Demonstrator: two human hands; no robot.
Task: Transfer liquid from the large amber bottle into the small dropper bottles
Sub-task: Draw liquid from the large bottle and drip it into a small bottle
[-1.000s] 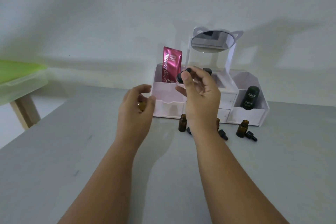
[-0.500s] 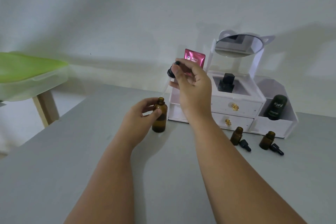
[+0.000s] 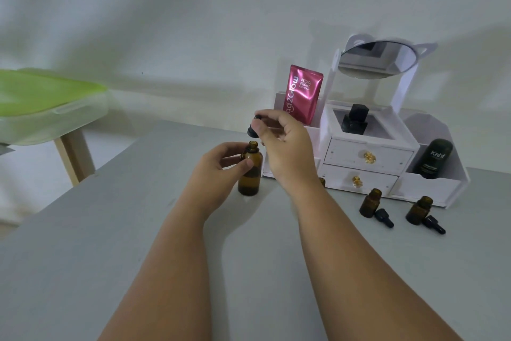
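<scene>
Here our left hand (image 3: 218, 167) curls fingers and thumb round the shoulder of the large amber glass bottle (image 3: 250, 174), which stands upright and uncapped on the matte grey table (image 3: 83, 257). Just above and right of its open mouth, our right hand (image 3: 287, 147) pinches a black dropper cap (image 3: 253, 127) between thumb and fingertips, tilted and apart from the neck. The hands are near each other, with the bottle between them.

The bottle stands just beside the front left corner of the white plastic drawer organiser (image 3: 425, 188), which backs onto the wall and carries a round tilting mirror (image 3: 378, 60), a pink foil sachet (image 3: 304, 94) and a dark green tube (image 3: 435, 158). Near its front edge, right of our right forearm, two small amber glass dropper bottles (image 3: 370, 202) stand open, each with a black pipette cap (image 3: 383, 217) lying just beside it. A third small bottle (image 3: 322, 181) peeps from behind the wrist, mostly hidden.

Left of the large bottle the grey surface runs wide to the table's left edge. Beyond that edge, well apart, a clear plastic box with a lime-green lid (image 3: 41, 108) sits on a pale wooden leg (image 3: 73, 158).
</scene>
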